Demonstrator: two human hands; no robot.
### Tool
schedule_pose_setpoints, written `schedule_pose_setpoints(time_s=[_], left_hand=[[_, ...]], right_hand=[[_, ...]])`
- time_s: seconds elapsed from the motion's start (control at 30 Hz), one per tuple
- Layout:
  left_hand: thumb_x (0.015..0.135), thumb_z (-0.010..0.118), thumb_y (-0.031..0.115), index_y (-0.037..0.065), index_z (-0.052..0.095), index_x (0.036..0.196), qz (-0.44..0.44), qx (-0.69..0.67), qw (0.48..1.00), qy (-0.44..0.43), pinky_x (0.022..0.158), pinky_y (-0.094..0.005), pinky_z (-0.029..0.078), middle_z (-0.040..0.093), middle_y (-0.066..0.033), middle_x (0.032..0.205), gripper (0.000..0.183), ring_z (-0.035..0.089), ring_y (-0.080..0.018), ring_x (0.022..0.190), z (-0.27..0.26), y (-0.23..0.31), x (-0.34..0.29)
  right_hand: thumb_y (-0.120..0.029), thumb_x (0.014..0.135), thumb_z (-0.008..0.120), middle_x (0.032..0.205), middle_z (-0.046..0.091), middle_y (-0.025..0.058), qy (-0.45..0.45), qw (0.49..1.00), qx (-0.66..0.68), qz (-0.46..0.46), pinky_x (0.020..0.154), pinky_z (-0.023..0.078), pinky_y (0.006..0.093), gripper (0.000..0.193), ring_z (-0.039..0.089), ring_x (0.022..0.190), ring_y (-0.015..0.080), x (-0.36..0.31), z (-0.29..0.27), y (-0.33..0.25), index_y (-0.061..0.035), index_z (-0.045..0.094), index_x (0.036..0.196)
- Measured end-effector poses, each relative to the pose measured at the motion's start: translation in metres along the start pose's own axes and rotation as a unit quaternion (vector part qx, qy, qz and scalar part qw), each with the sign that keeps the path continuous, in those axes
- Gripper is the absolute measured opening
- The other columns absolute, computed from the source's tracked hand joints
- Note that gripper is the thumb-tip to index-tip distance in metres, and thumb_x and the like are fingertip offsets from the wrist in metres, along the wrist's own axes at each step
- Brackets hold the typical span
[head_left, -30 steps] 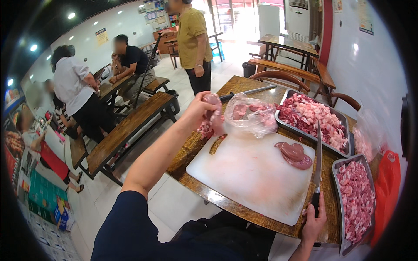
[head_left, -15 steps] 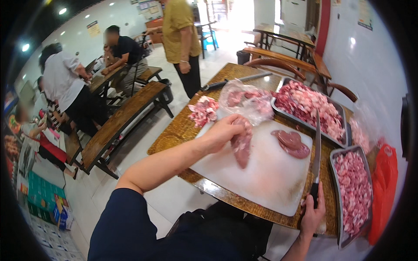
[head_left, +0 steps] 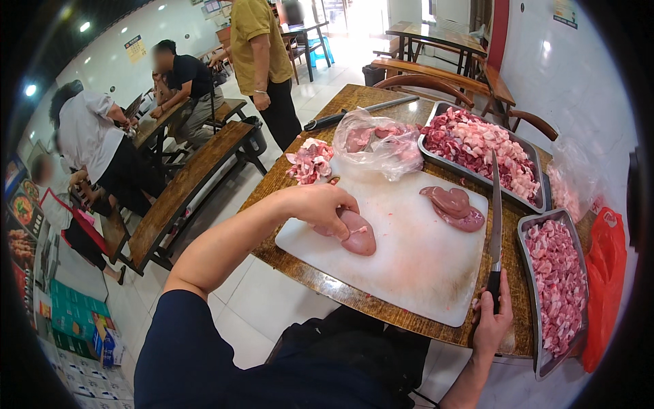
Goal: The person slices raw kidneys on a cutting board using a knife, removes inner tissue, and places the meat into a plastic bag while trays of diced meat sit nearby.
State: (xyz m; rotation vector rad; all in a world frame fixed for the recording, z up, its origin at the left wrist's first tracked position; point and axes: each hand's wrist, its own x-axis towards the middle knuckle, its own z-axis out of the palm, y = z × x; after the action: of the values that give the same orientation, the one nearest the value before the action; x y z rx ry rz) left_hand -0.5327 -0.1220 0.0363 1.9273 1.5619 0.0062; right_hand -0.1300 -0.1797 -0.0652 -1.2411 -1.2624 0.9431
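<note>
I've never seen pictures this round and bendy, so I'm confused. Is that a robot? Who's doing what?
It isn't a robot! These are a person's own two bare hands. The person wears a camera on their head, looking down, and its very wide lens bends straight things near the edges.

The left hand holds a smooth piece of meat against the white cutting board. The right hand holds a long knife by its black handle.

More smooth meat lies on the board. Also on the wooden table are a clear plastic bag with meat inside and two metal trays of chopped meat.
</note>
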Motion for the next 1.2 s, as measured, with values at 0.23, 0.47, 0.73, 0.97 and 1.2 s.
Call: schedule_pose_setpoints(time_s=[0.23, 0.47, 0.73, 0.97, 1.2], left_hand=[[0.082, 0.080, 0.026, 0.003, 0.063, 0.120, -0.018, -0.174, 0.985, 0.007, 0.078, -0.0282, 0.051, 0.069, -0.0075, 0.101, 0.047, 0.064, -0.0158, 0.095, 0.010, 0.000, -0.001], [0.090, 0.073, 0.027, 0.008, 0.038, 0.144, -0.030, -0.492, 0.865, 0.097, 0.070, -0.0313, 0.055, 0.065, -0.0163, 0.109, 0.067, 0.064, -0.0211, 0.099, 0.052, 0.050, -0.004], [0.095, 0.061, 0.039, -0.005, 0.032, 0.146, 0.132, 0.080, 0.951, 0.268, 0.111, -0.0434, 0.035, 0.042, -0.0328, 0.141, 0.073, 0.042, -0.0396, 0.134, 0.084, 0.049, -0.009], [0.093, 0.056, 0.039, -0.016, 0.021, 0.147, 0.165, 0.124, 0.945, 0.253, 0.121, -0.0499, 0.016, 0.020, -0.0354, 0.154, 0.085, 0.016, -0.0483, 0.147, 0.123, 0.052, 0.012], [0.087, 0.055, 0.027, -0.015, 0.023, 0.147, 0.198, 0.147, 0.940, 0.236, 0.121, -0.0506, 0.017, 0.022, -0.0342, 0.154, 0.080, 0.019, -0.0479, 0.146, 0.114, 0.049, 0.020]], right_hand=[[-0.007, 0.098, 0.056, 0.090, 0.060, 0.0031, 0.000, 1.000, -0.009, -0.016, 0.050, 0.040, 0.0189, 0.050, 0.049, 0.065, 0.0051, 0.000, 0.001, 0.000, -0.0065, 0.046, 0.147], [-0.011, 0.102, 0.051, 0.099, 0.059, 0.0046, -0.012, 0.998, 0.058, -0.011, 0.053, 0.043, 0.0179, 0.059, 0.051, 0.070, 0.0052, -0.006, -0.001, -0.001, -0.0122, 0.028, 0.156], [-0.008, 0.101, 0.042, 0.094, 0.059, 0.0132, -0.137, 0.963, 0.183, 0.143, 0.049, 0.048, 0.0239, 0.060, 0.056, 0.059, 0.0121, -0.069, -0.002, -0.043, -0.0106, 0.021, 0.157], [-0.010, 0.101, 0.044, 0.090, 0.061, 0.0137, -0.233, 0.890, 0.219, 0.326, 0.048, 0.050, 0.0288, 0.058, 0.059, 0.058, 0.0163, -0.084, 0.001, -0.048, -0.0110, 0.025, 0.156], [-0.015, 0.104, 0.042, 0.089, 0.060, 0.0158, -0.219, 0.847, 0.310, 0.372, 0.047, 0.049, 0.0301, 0.055, 0.058, 0.057, 0.0188, -0.088, 0.001, -0.044, -0.0133, 0.025, 0.157]])
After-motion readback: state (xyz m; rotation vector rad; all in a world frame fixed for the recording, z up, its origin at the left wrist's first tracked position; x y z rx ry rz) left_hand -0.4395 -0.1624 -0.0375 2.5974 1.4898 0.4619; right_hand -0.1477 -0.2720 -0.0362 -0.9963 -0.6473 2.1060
